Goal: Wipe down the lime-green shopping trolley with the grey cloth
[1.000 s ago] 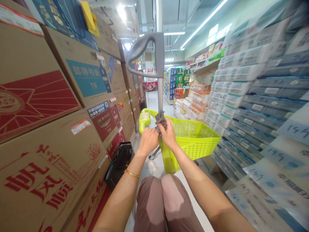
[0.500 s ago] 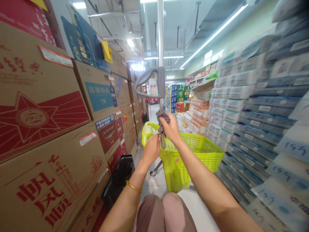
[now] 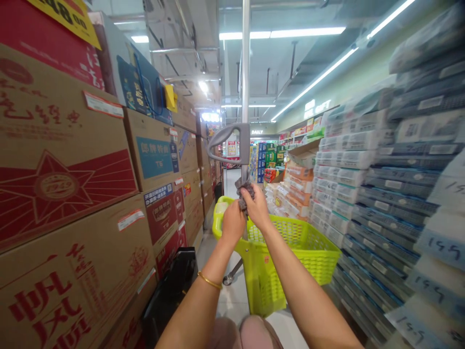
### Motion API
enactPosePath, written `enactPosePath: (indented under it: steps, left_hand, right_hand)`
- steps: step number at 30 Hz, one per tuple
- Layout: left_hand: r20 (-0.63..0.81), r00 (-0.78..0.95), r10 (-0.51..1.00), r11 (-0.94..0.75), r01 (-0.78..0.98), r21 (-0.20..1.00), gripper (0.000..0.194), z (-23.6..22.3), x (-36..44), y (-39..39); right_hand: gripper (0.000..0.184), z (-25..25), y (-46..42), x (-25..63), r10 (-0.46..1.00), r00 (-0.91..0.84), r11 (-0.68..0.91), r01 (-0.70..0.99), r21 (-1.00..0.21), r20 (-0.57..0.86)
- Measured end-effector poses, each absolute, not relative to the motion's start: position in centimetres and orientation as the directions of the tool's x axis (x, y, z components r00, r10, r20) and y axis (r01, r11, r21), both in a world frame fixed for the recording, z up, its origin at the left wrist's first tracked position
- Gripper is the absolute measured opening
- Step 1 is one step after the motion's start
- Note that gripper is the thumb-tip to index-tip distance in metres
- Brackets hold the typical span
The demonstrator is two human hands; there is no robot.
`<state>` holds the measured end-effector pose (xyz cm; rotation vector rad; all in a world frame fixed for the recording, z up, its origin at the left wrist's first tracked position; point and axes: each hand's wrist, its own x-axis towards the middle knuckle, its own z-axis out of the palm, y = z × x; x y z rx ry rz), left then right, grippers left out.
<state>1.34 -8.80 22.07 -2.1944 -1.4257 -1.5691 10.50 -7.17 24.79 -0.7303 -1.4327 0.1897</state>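
A crumpled grey cloth [image 3: 244,188] is bunched against the upright metal pole [image 3: 246,72], below the pole's grey loop handle [image 3: 245,145]. My right hand [image 3: 257,204] is closed on the cloth, thumb on top, pressing it around the pole. Just lower and to the left, my left hand [image 3: 233,219] is closed at the lower part of the cloth; its fingertips are partly hidden behind the thumb and cloth. Behind my hands stands a lime-green shopping basket cart [image 3: 308,252] with perforated sides.
Stacked cardboard boxes [image 3: 72,184] line the left side, with a black bag [image 3: 170,286] at their foot. To the right rise tall piles of plastic-wrapped packs [image 3: 392,184] with price sheets. A caster [image 3: 228,279] shows under the cart. My knees are close below.
My view has tilted up, so the handle, cart and hands sit lower in the picture. My left hand has moved up closer to my right hand and onto the cloth.
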Motion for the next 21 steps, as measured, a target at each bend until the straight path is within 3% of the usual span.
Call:
enactPosePath:
  steps: [8,14,17,21]
  left_hand:
    - [0.697,0.140,0.704,-0.546,0.734,0.404,0.018,19.1,0.2,-9.4]
    - [0.623,0.269,0.734,-0.550,0.774,0.314,0.022,17.5,-0.8,-10.4]
    - [0.670,0.286,0.685,-0.614,0.722,0.319,0.024,17.9,-1.1,-10.3]
    - [0.786,0.224,0.576,-0.696,0.639,0.328,0.026,20.8,-0.8,-9.9]
  right_hand:
    - [0.016,19.4,-8.4,10.2,0.605,0.166,0.734,0.264,-0.626,0.779]
    - [0.027,15.2,-9.4,10.2,0.692,0.151,0.655,0.279,-0.702,0.706]
    - [0.029,15.8,-9.3,10.4,0.693,0.142,0.650,0.302,-0.697,0.707]
    - [0.027,20.9,-8.4,10.6,0.619,0.160,0.685,0.370,-0.628,0.769]
